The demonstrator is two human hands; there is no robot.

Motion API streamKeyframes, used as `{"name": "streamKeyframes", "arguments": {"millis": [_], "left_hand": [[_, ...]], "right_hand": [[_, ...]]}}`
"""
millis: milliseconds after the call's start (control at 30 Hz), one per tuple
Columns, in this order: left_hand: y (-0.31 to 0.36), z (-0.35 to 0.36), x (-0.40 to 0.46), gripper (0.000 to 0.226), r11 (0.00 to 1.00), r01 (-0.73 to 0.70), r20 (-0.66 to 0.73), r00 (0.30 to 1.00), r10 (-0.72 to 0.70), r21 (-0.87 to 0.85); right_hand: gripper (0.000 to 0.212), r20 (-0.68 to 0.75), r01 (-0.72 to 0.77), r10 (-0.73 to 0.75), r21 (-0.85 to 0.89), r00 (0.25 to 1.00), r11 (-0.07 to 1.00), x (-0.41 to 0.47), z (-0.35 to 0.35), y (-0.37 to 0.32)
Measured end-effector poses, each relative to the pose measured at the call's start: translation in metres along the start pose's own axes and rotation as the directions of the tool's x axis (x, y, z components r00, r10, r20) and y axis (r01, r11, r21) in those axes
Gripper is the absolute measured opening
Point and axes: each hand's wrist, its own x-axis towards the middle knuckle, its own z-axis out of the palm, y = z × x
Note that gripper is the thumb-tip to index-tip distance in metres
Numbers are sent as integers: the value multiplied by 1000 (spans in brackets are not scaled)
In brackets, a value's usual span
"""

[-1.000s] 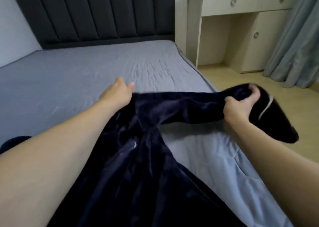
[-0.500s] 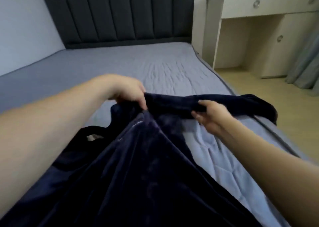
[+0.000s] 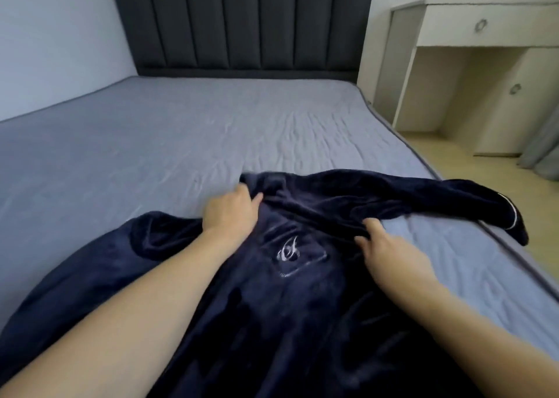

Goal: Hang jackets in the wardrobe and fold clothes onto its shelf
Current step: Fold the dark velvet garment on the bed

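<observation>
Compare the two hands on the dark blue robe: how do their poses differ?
The left hand grips a bunch of the robe near its top edge, fingers curled; the right hand lies flatter, fingertips pressing the fabric. The left hand sits farther up the bed than the right. Both touch the robe.

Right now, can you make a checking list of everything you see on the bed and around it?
Surface: bed with a wrinkled grey-blue sheet.
Job's things: dark navy robe spread on the bed, embroidered pocket facing up; one sleeve stretches right, its cuff hanging over the bed edge.
Clutter: nothing seen.
Hands: left hand grips the fabric near the collar; right hand touches the fabric at the base of the sleeve, grip unclear.
Cables: nothing seen.
Surroundings: dark padded headboard, pale dresser, grey curtain, wooden floor. No wardrobe in view.
</observation>
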Motion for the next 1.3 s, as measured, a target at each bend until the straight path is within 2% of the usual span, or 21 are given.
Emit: {"name": "streamKeyframes", "arguments": {"millis": [67, 167, 233, 300, 367, 400, 433, 500, 567, 600, 633, 700, 733, 767, 833, 900, 1000, 1067, 1133, 1200, 1300], "left_hand": [[0, -14, 23, 52, 999, 0, -60, 998, 2, 35], [-18, -21, 25, 59, 998, 42, 218, 975, -32, -44], [-51, -23, 3, 66, 998, 17, 401, 916, 10, -63], [-102, -33, -29, 75, 998, 1, 390, 920, 22, -58], [-149, -48, -60, 88, 979, 173, 346, 930, -126, -110], [-165, -56, -72, 87, 910, 343, 379, 894, -240, -231], [-173, -64, -81, 75, 774, 500, 473, 829, -298, -388], [-175, -71, -87, 25, 501, 622, 620, 759, -198, -602], [-172, -78, -74, 8, 496, 554, 551, 817, -168, -669], [-175, -83, -60, 8, 534, 503, 471, 857, -208, -680], [-180, -90, -43, 14, 645, 424, 340, 904, -260, -635], [-189, -104, -9, 36, 912, 284, -28, 952, -305, -295], [-191, -104, 1, 47, 948, 260, -139, 948, -287, -184], [-189, -100, 5, 62, 948, 272, -107, 951, -292, -165], [-181, -73, -7, 91, 879, 379, 215, 921, -326, -291], [-185, -38, -45, 91, 871, 427, 465, 839, -282, -243], [-223, -27, -104, 88, 856, 419, 387, 875, -292, -303], [-249, -47, -124, 98, 800, 509, 425, 830, -361, -316], [-277, -70, -142, 101, 832, 534, 507, 764, -399, -151], [-302, -100, -161, 83, 799, 594, 638, 653, -408, -97], [-320, -146, -188, 28, 576, 755, 861, 481, -161, -314]], "right_hand": [[26, -27, -5, 0, -176, 1000, 984, -2, -9, 22], [39, 172, 94, 7, -573, 985, 814, -3, -15, 21], [41, 144, 124, -35, -677, 989, 725, 14, -24, -5], [38, 9, 174, -203, -551, 979, 816, 43, -30, -47], [50, -73, 258, -292, -300, 954, 918, 69, -22, -97], [59, -2, 242, -244, -121, 970, 963, 78, -16, -123], [73, 141, 137, -140, 32, 980, 990, 82, -9, -147], [81, 453, 11, -4, -12, 891, 1000, 78, 19, -181], [48, 513, 113, -27, -137, 858, 984, 72, 38, -192], [32, 468, 143, -70, -122, 881, 982, 76, 40, -196], [21, 390, 116, -92, -39, 916, 992, 86, 36, -199], [9, 138, -13, -17, 208, 990, 978, 115, 22, -207], [10, 66, -60, 46, 230, 997, 971, 127, 18, -212], [20, 80, -76, 60, 205, 995, 976, 132, 22, -218], [43, 222, -65, 31, 146, 975, 987, 116, 57, -223], [54, 181, 12, -22, 58, 983, 998, 75, 97, -212], [54, -12, 120, -120, -38, 993, 992, 47, 107, -204], [57, 24, 107, -106, -30, 994, 994, 43, 92, -217], [58, 84, 215, -215, 11, 973, 977, 15, 77, -243], [62, 200, 416, -439, 147, 876, 897, -40, 71, -277], [64, 367, 507, -583, 290, 724, 812, -114, 73, -322]]}}
